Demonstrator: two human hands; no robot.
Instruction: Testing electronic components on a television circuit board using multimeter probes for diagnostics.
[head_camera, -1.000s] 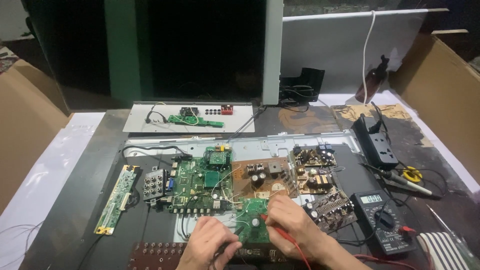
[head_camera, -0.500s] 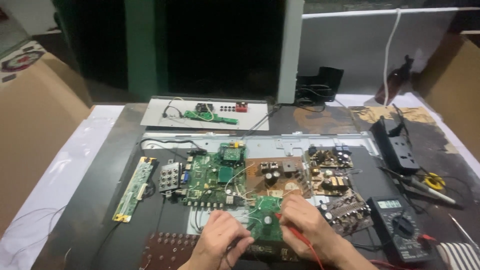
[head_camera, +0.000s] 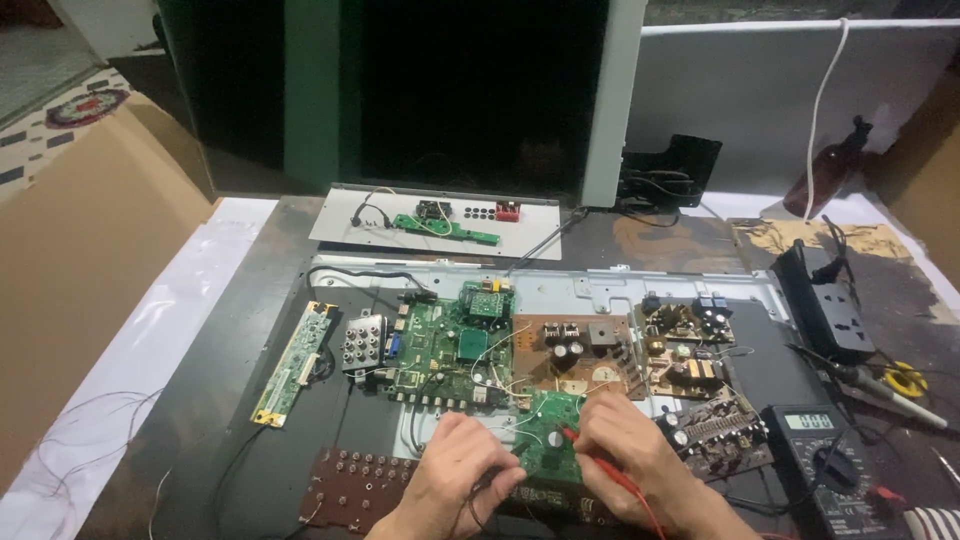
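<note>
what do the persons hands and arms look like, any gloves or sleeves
Both hands are bare: no gloves on the left hand or the right hand. No rings, watch or bands show on the visible fingers and wrists. The forearms enter from the bottom edge uncovered, with no sleeve in view.

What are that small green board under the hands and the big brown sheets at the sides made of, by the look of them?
The small green board looks like rigid laminate with a glossy green coating, dotted with solder points. The right hand holds a red probe on it, seemingly plastic-sleeved; the left hand rests beside it. The brown sheet looks like matte cardboard, creased at a fold.
</note>
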